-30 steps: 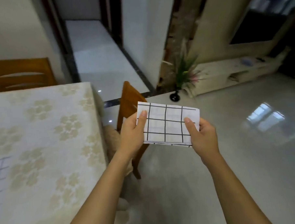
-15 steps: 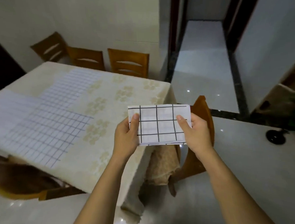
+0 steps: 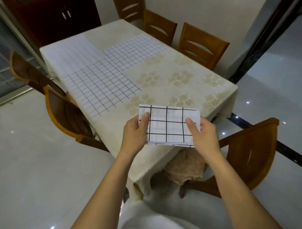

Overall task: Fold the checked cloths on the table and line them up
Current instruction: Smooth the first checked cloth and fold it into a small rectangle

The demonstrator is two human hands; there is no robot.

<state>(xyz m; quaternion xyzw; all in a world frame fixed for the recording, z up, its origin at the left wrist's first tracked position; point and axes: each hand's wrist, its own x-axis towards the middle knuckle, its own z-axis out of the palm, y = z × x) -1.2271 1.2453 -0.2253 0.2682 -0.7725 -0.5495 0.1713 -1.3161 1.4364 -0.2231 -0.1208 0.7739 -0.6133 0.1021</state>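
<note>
In mid-air over the near edge of the surface [image 3: 180, 88], not touching it: folded checked cloth [image 3: 169, 125], a small rectangle several layers thick. At its left end the left hand [image 3: 133, 132], at its right end the right hand [image 3: 204, 134]; fingers [image 3: 145, 119] of both clenched on the fabric, thumbs on top, the rest hidden beneath.

Flat and unfolded on the surface, three more checked pieces: near cloth [image 3: 100, 87] by the left edge, far right cloth [image 3: 135, 47] beyond it, far left cloth [image 3: 66, 54] at the far corner. Edges meeting or overlapping, exact overlap hard to tell. At the far right side, wooden chair [image 3: 200, 44], with others around.

Progress, by judgement: one piece folded but not yet set down; no folded piece seen on the surface, so no row begun. Left to do: placing this one, folding the three flat ones, lining all up. Early stage, roughly a quarter through.
</note>
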